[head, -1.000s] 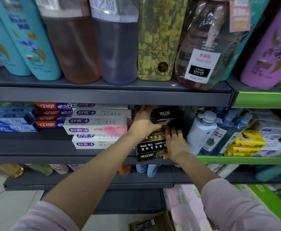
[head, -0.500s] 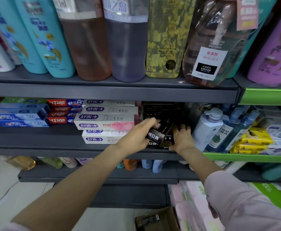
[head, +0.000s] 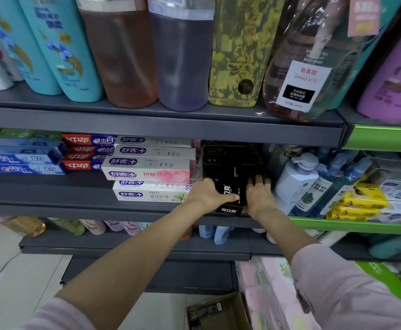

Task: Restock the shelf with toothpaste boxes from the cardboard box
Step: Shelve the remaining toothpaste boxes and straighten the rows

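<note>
A stack of black toothpaste boxes (head: 232, 167) stands on the grey middle shelf (head: 52, 198), between white toothpaste boxes and bottles. My left hand (head: 206, 194) grips the left side of a front black box (head: 230, 201), thumb across its end. My right hand (head: 259, 196) lies against the right side of the same black boxes, fingers reaching into the shelf. The cardboard box (head: 218, 310) sits on the floor below, open, with dark boxes inside.
White toothpaste boxes (head: 147, 172) are stacked just left, red and blue ones (head: 28, 158) farther left. A white pump bottle (head: 294, 179), blue bottles and yellow packs (head: 359, 201) stand right. Large shampoo bottles (head: 183, 55) fill the upper shelf. Pink packs (head: 271, 294) lie below right.
My left hand came down from the top of the black stack to the lower front box. The tilted black box now sits pushed in, held between both hands.
</note>
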`<state>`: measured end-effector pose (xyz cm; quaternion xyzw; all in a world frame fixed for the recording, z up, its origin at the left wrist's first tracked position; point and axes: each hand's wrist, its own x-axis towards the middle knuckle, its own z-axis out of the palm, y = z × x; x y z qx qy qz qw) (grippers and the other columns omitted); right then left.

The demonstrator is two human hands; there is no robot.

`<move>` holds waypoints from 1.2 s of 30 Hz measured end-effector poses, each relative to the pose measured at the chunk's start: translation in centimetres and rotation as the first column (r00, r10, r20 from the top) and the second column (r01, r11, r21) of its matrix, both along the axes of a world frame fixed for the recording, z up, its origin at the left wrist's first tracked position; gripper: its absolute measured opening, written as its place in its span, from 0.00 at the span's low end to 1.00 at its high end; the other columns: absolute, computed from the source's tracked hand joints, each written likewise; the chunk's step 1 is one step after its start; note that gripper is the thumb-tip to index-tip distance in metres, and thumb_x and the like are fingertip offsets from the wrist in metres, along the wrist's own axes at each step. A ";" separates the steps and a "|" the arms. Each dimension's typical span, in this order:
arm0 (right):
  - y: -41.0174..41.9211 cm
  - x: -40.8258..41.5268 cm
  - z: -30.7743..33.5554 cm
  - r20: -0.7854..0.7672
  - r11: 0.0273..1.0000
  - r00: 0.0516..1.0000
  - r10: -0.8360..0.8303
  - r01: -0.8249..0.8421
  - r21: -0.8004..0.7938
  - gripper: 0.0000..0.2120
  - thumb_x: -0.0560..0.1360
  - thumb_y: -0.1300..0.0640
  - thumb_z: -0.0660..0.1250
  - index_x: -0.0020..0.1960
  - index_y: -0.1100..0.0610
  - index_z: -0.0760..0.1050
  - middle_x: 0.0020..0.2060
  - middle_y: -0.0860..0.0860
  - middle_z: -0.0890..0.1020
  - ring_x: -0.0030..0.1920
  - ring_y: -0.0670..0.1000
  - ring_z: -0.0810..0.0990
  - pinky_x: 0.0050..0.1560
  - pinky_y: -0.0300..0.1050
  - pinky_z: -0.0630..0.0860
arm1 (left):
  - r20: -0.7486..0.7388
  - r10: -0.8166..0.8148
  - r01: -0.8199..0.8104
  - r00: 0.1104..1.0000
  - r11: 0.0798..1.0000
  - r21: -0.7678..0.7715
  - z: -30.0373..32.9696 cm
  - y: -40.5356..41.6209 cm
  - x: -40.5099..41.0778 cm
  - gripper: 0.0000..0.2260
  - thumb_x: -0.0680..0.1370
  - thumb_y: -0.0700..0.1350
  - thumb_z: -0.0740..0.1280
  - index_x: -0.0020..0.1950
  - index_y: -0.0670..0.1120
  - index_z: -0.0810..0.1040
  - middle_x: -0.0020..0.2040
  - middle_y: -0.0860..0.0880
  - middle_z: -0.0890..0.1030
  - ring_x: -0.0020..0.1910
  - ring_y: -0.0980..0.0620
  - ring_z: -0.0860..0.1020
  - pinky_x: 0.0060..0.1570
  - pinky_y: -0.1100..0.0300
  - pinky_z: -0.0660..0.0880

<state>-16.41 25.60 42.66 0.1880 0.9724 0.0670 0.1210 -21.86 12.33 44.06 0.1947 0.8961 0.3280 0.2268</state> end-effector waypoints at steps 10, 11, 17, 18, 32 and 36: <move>0.4 0.0 -0.3 -0.044 0.997 0.998 -0.038 0.035 -0.067 0.37 0.71 0.44 0.70 0.71 0.62 0.61 0.68 0.58 0.64 0.69 0.59 0.61 0.69 0.50 0.57 | 0.057 0.055 -0.057 0.997 0.998 0.025 0.9 0.2 -1.3 0.24 0.69 0.54 0.75 0.58 0.40 0.76 0.53 0.47 0.80 0.54 0.48 0.78 0.53 0.57 0.76; 0.5 0.0 -0.5 -0.048 0.997 0.998 -0.041 0.037 -0.074 0.38 0.70 0.44 0.71 0.72 0.61 0.60 0.68 0.59 0.63 0.69 0.59 0.61 0.70 0.49 0.57 | -0.055 0.031 -0.032 0.998 0.999 -0.019 1.1 -0.1 -1.6 0.24 0.70 0.53 0.74 0.60 0.41 0.75 0.54 0.47 0.78 0.56 0.47 0.77 0.52 0.59 0.74; 0.7 0.5 -0.4 -0.090 0.988 0.994 -0.056 0.042 -0.152 0.45 0.70 0.52 0.73 0.76 0.57 0.50 0.71 0.60 0.56 0.70 0.60 0.59 0.72 0.47 0.58 | -0.473 -0.003 -0.032 0.881 0.997 -0.066 1.9 -0.5 -2.8 0.25 0.74 0.43 0.71 0.69 0.49 0.68 0.68 0.43 0.66 0.65 0.43 0.68 0.63 0.54 0.69; 0.7 0.6 -0.3 -0.099 0.983 0.993 -0.071 0.053 -0.175 0.46 0.70 0.53 0.74 0.77 0.56 0.49 0.71 0.60 0.55 0.70 0.60 0.59 0.72 0.47 0.60 | -0.482 -0.003 -0.040 0.876 0.996 -0.078 1.8 -0.2 -3.1 0.25 0.74 0.41 0.70 0.69 0.50 0.68 0.70 0.44 0.64 0.66 0.44 0.67 0.65 0.55 0.68; 0.8 0.6 -1.1 -0.123 0.995 0.992 0.003 -0.016 -0.102 0.44 0.71 0.58 0.72 0.77 0.58 0.47 0.71 0.59 0.54 0.71 0.59 0.57 0.68 0.50 0.67 | -0.363 -0.144 0.019 0.921 0.945 -0.327 -1.8 3.9 -5.4 0.22 0.79 0.36 0.56 0.73 0.48 0.67 0.75 0.45 0.58 0.74 0.42 0.59 0.70 0.48 0.64; 0.7 0.8 -1.3 -0.164 0.994 0.986 -0.013 -0.005 -0.110 0.44 0.71 0.56 0.72 0.77 0.58 0.47 0.71 0.59 0.55 0.70 0.58 0.59 0.67 0.49 0.68 | -0.359 -0.290 0.145 0.887 0.914 -0.379 -2.8 2.4 -4.3 0.25 0.82 0.52 0.53 0.78 0.46 0.54 0.78 0.47 0.50 0.77 0.46 0.46 0.74 0.49 0.45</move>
